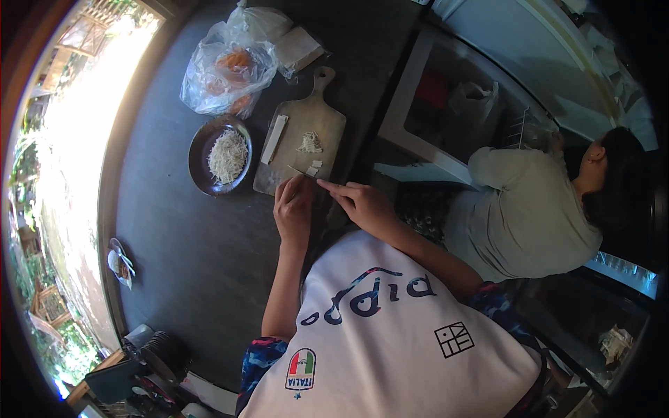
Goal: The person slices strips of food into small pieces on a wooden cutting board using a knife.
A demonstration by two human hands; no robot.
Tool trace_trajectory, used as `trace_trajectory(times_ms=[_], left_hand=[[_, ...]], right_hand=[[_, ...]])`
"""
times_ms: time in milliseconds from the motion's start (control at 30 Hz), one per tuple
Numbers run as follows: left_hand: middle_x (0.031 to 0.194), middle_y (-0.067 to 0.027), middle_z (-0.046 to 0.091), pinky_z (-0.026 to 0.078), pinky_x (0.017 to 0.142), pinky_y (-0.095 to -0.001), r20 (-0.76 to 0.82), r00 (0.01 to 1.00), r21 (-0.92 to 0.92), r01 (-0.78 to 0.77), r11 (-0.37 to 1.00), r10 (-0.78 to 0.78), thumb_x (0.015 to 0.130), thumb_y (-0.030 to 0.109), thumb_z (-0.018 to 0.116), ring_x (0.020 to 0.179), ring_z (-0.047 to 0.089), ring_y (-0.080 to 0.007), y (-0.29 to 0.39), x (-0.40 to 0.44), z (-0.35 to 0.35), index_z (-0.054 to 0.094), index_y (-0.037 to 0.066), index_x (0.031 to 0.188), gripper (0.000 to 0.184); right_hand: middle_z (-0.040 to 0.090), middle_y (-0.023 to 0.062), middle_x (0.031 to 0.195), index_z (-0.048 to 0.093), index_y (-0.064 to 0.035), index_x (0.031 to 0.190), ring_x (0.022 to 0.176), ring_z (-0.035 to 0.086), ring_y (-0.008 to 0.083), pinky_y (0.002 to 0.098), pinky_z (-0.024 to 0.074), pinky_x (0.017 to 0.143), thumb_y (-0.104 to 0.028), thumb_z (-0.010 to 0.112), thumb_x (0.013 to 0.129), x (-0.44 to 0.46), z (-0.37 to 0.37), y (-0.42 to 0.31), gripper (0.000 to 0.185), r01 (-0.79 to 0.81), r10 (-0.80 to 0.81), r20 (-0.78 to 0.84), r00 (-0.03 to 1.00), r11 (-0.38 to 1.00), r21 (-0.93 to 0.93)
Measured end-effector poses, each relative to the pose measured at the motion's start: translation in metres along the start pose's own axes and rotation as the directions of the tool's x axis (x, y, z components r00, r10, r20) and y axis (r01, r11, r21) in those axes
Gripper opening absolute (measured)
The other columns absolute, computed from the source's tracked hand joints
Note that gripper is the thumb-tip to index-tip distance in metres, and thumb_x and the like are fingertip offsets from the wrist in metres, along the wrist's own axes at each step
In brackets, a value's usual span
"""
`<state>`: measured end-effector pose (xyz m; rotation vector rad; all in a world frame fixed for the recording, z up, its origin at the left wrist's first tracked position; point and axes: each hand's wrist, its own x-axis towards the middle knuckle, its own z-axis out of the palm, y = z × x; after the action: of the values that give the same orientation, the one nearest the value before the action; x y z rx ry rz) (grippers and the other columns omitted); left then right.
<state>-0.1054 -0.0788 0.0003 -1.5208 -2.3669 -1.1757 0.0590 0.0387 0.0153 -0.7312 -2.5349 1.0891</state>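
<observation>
A wooden cutting board (pixel 288 117) with a handle lies on the dark counter in front of me. My left hand (pixel 294 205) is closed at the board's near edge; what its fingers pinch is hidden. My right hand (pixel 362 204) is closed on a small knife (pixel 302 171), index finger stretched toward the thin blade, which points left over the board. Cut white pieces (pixel 317 164) lie just beyond the blade, near a small heap of thin white strips (pixel 309 143). A long white block (pixel 274 139) rests along the board's left side.
Left of the board stands a dark bowl (pixel 197 175) of white shreds. Behind it are plastic bags (pixel 230 66) with orange items and a wrapped pale block (pixel 298 50). At right, a person (pixel 523 209) is beside an appliance. Stacked dishes (pixel 166 350) stand lower left.
</observation>
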Motion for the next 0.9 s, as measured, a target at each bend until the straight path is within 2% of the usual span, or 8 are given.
trace_trajectory(times_ms=[233,433,567,633,900], left_hand=[[0.118,-0.0116,0.078,0.06,0.094,-0.0447,0.008,1.0,-0.01,0.018,1.0,-0.018,0.087,-0.005,0.08,0.11,0.074,-0.0352,-0.002,-0.005,0.0,0.081,0.0,0.106,0.02],[0.118,-0.0122,0.078,0.06,0.095,-0.0454,0.021,1.0,-0.011,0.022,1.0,-0.022,0.088,-0.004,0.08,0.111,0.074,-0.0354,0.001,-0.003,-0.002,0.082,-0.001,0.106,0.018],[0.117,-0.0098,0.078,0.061,0.091,-0.0438,-0.03,0.999,-0.013,0.028,1.0,-0.028,0.09,-0.004,0.079,0.109,0.074,-0.0338,0.0,-0.005,0.001,0.081,-0.002,0.1,0.011],[0.116,-0.0117,0.079,0.06,0.094,-0.0446,-0.024,0.999,-0.028,0.043,0.999,-0.044,0.089,-0.004,0.079,0.11,0.074,-0.0347,0.001,-0.006,0.001,0.082,-0.002,0.102,0.013],[0.115,-0.0121,0.08,0.06,0.097,-0.0448,-0.008,1.0,-0.022,0.026,0.999,-0.026,0.089,-0.005,0.079,0.111,0.074,-0.0343,0.002,-0.002,-0.002,0.082,-0.002,0.104,0.016]], right_hand=[[0.074,0.0117,0.091,0.069,-0.0322,0.151,0.08,0.076,0.0339,0.0447,0.0636,0.069,-0.022,0.068,0.108,-0.011,-0.01,-0.003,0.044,-0.073,0.072,0.063,0.995,0.997,0.012],[0.072,0.0115,0.088,0.069,-0.0329,0.152,0.079,0.075,0.0321,0.0438,0.0633,0.069,-0.023,0.067,0.109,0.0,-0.002,-0.003,0.044,-0.025,0.025,0.029,0.999,1.0,0.0],[0.071,0.0118,0.087,0.069,-0.033,0.152,0.078,0.075,0.032,0.0438,0.0629,0.069,-0.022,0.068,0.108,-0.012,-0.008,-0.004,0.045,-0.05,0.049,0.037,0.998,0.999,0.008],[0.07,0.0119,0.086,0.069,-0.0331,0.152,0.078,0.074,0.0319,0.0437,0.0629,0.069,-0.022,0.068,0.108,-0.016,-0.012,-0.004,0.045,-0.08,0.08,0.06,0.995,0.997,0.0],[0.077,0.0133,0.096,0.07,-0.031,0.151,0.086,0.077,0.0344,0.0451,0.0634,0.072,-0.021,0.067,0.109,-0.001,-0.003,-0.006,0.043,-0.057,0.054,0.044,0.998,0.996,0.071]])
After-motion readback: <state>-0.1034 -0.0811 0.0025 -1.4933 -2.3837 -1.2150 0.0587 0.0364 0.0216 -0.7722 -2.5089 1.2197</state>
